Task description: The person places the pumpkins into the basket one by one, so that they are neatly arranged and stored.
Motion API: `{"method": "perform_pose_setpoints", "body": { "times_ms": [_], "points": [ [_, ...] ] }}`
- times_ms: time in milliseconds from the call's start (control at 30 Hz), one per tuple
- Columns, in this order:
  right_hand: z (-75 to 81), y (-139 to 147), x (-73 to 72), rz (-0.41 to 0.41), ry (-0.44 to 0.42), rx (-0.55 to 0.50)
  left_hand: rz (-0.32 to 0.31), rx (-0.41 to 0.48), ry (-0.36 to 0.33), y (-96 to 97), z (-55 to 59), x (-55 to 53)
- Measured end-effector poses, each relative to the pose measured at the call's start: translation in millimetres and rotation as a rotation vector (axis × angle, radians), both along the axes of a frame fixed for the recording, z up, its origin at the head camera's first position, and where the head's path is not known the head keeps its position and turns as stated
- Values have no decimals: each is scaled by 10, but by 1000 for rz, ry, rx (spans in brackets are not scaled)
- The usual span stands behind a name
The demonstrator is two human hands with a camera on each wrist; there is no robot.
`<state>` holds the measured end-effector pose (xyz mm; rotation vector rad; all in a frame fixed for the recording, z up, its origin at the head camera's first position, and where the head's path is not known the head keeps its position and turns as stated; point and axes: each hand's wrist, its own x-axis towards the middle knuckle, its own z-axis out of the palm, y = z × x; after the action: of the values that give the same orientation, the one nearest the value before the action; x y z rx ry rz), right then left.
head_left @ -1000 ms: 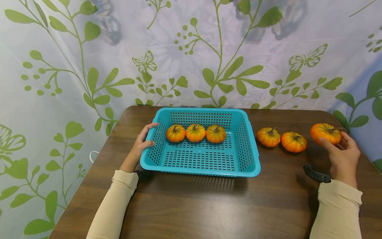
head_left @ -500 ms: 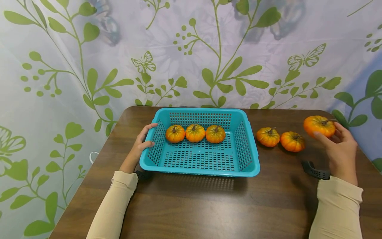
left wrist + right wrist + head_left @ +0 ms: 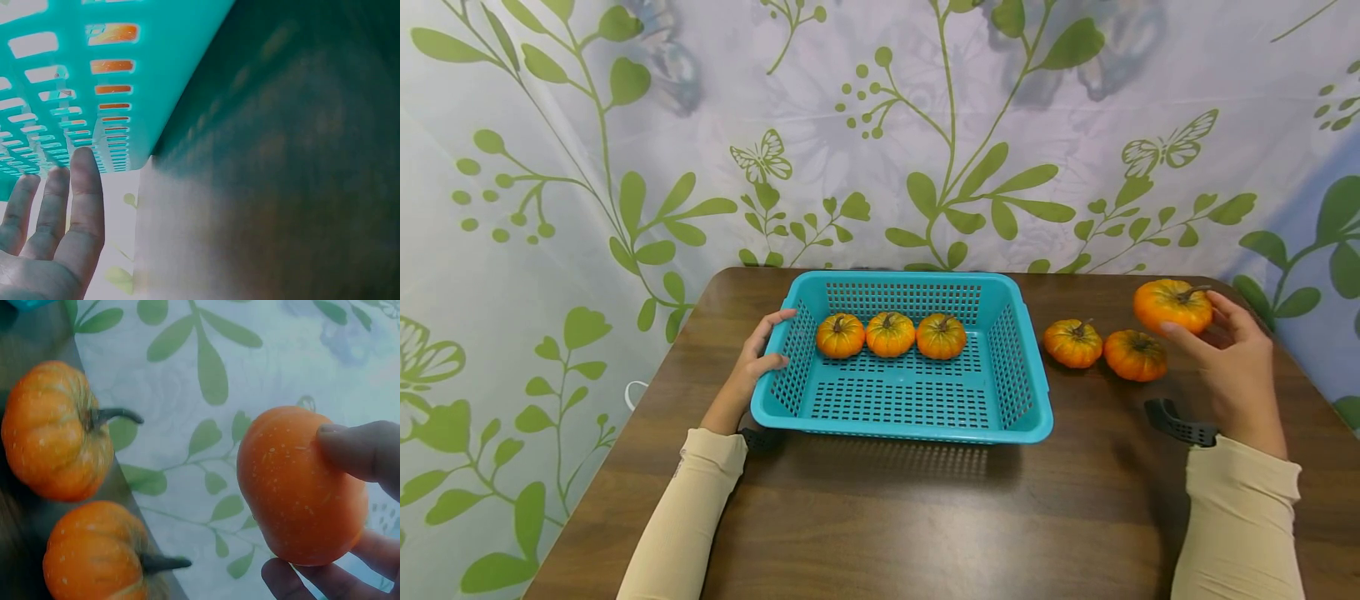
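Note:
A turquoise plastic basket (image 3: 901,423) stands on the table with three small orange pumpkins inside: a left one (image 3: 840,336), a middle one (image 3: 891,334) and a right one (image 3: 941,337). My left hand (image 3: 749,367) holds its left side, thumb and a fingertip over the rim; in the left wrist view, straight fingers (image 3: 86,200) lie against the perforated outer wall. My right hand (image 3: 1240,367) pinches another pumpkin (image 3: 1172,305) between thumb and fingers, raised off the table. Two more pumpkins, one nearer the basket (image 3: 1073,343) and one farther right (image 3: 1135,356), rest below and left of it.
The brown wooden table (image 3: 880,525) ends at a wall cloth (image 3: 880,150) printed with green leaves and butterflies. A black strap piece (image 3: 1180,425) juts from the right wrist. A white cord loop (image 3: 634,393) shows beyond the table's left edge.
My right hand has carried its pumpkin left and slightly up, from the table's far right to just above the right-hand loose pumpkin. The left hand and the basket have stayed in place.

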<state>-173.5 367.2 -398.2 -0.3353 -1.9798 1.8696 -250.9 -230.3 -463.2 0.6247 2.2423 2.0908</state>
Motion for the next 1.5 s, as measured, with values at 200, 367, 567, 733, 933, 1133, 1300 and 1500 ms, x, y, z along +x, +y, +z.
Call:
{"method": "perform_pose_setpoints", "body": {
  "times_ms": [200,367,567,733,933,1133,1300,1500],
  "points": [
    [45,-75,-28,41,-58,196,-1,5,8,2,-2,-6],
    [76,-147,-61,62,-101,320,-4,8,5,5,0,1],
    [120,-223,-64,111,-144,413,-5,7,-2,4,-1,6],
    [157,-264,-59,177,-158,488,-7,6,-1,-3,-11,1],
    [187,-320,-73,258,-140,559,-16,14,6,-4,-18,-1],
    [218,-411,-73,325,-98,629,-12,9,11,-1,-18,-3],
    [235,-464,-82,375,-41,652,-13,9,10,-1,-15,1],
    [279,-539,-84,407,-18,666,-11,8,9,2,-8,5]
  ]
}}
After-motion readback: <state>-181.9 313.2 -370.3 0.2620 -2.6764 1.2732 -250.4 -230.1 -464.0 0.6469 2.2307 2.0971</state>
